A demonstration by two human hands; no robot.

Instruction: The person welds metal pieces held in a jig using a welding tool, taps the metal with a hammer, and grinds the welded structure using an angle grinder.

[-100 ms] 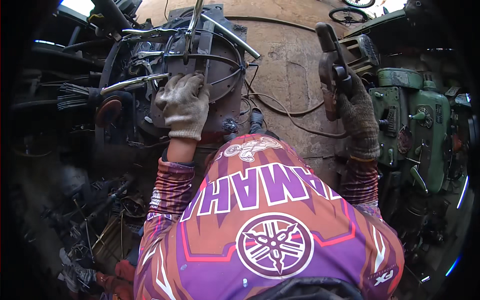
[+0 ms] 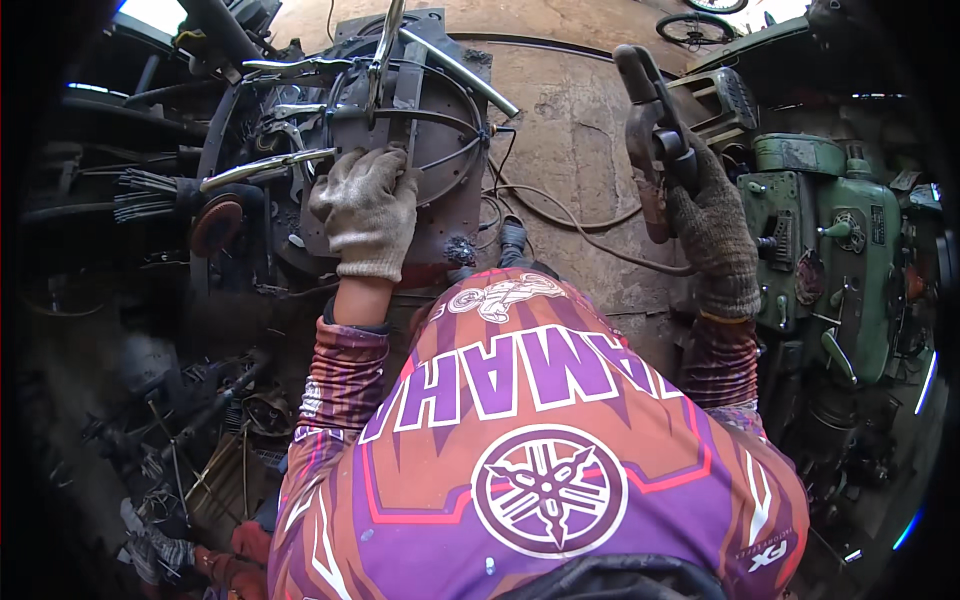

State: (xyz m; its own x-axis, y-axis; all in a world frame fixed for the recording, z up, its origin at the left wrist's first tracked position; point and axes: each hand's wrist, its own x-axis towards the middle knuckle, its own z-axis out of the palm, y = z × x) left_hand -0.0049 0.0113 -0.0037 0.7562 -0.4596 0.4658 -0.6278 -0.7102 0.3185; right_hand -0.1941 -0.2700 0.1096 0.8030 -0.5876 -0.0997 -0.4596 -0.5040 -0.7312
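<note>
My left hand [image 2: 370,215], in a pale knit glove, rests with curled fingers on a dark steel plate [image 2: 330,235], at the lower end of a flat bar [image 2: 409,85]. What the fingers close on is hidden beneath them. A round metal ring frame [image 2: 468,98] lies on the plate, with silver locking pliers [image 2: 268,168] clamped around it. Off to the right, my right hand [image 2: 715,225], in a darker knit glove, grips a brown, curved piece that looks like a hand-held welding shield [image 2: 640,140], seen nearly edge-on and raised upright.
A green machine [image 2: 830,250] with levers stands at the right. A cable [image 2: 575,225] loops over the brown floor [image 2: 570,110]. A wire-bundle brush [image 2: 150,195] and a reddish disc [image 2: 214,223] are at the left. Metal scrap [image 2: 215,460] lies lower left; a bicycle wheel [image 2: 695,30] is far right.
My right hand has tipped the shield slightly to the left, its top end shifting most. My left hand stays in place on the plate.
</note>
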